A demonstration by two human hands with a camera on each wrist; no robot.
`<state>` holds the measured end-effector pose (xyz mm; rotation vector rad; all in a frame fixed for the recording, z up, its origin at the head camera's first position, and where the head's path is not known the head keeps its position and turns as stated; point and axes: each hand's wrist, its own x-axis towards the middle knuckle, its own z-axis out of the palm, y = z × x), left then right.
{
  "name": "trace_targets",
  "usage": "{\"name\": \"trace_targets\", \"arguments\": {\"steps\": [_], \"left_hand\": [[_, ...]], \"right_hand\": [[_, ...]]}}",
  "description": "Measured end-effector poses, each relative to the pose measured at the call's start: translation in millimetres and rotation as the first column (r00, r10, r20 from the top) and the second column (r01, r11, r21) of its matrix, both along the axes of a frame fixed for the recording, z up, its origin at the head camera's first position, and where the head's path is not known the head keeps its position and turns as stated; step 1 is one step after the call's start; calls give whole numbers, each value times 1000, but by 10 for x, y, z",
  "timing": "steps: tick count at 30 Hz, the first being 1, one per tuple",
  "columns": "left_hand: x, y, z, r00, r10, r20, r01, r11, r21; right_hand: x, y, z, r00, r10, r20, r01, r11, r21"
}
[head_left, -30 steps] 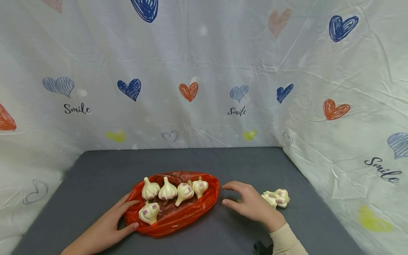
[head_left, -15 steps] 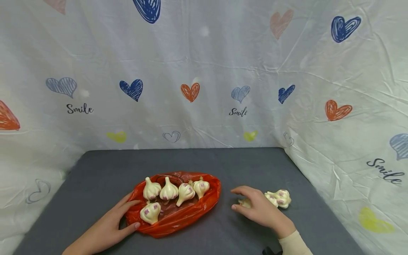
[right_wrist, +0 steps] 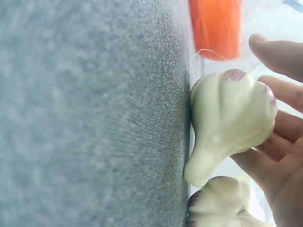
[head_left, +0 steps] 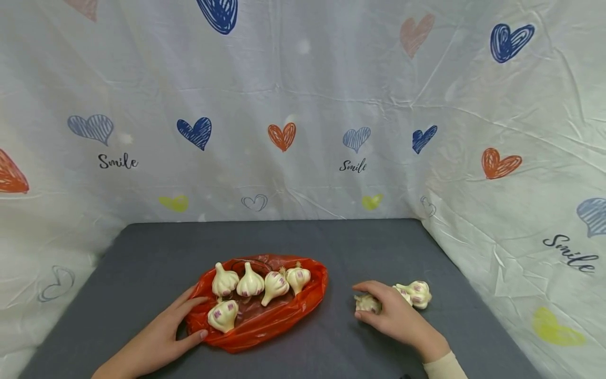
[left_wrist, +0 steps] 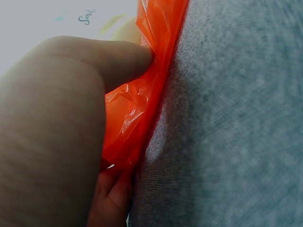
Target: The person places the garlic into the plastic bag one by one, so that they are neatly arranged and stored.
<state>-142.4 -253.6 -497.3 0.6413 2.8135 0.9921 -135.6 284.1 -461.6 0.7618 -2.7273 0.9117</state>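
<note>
Head view: my right hand (head_left: 394,314) is at the loose garlic, thumb and forefinger parted around one bulb (head_left: 366,303) on the grey tabletop (head_left: 331,342), right of the red bag (head_left: 270,332); no clamp on it. Left hand (head_left: 165,327) lies spread along the bag's left end, thumb and fingers apart, touching plastic. Risks, my guess: its rounded side could roll if one finger meets it first; a wide grasp could knock the neighbouring bulbs (head_left: 419,293); thin plastic could sag if my left slips. Bulb by my palm, right wrist view: smooth, pale cream-green, purple patches, thick neck angled tableward.
</note>
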Motion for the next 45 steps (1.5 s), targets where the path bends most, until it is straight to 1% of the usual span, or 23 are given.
{"name": "trace_targets", "arguments": {"steps": [7,14,23,37,45], "left_hand": [[-4,-4,-10,1000,-3,-2,3,1000,5],[-9,-8,-13,1000,-8,5,8,1000,13],[-1,-7,-6,1000,-8,12,8,1000,14],[1,-7,-9,1000,1,16,-1,1000,-4],[3,-6,-4,1000,7,-9,-7,1000,-10]], "right_hand": [[64,28,7,1000,4,18,-4,1000,-19],[100,60,4,1000,16,13,-16,1000,-5],[89,93,-36,998,64,-12,-64,998,-3],[98,87,-40,997,72,16,-72,997,-17],[85,105,-38,997,53,48,-53,999,-10]]}}
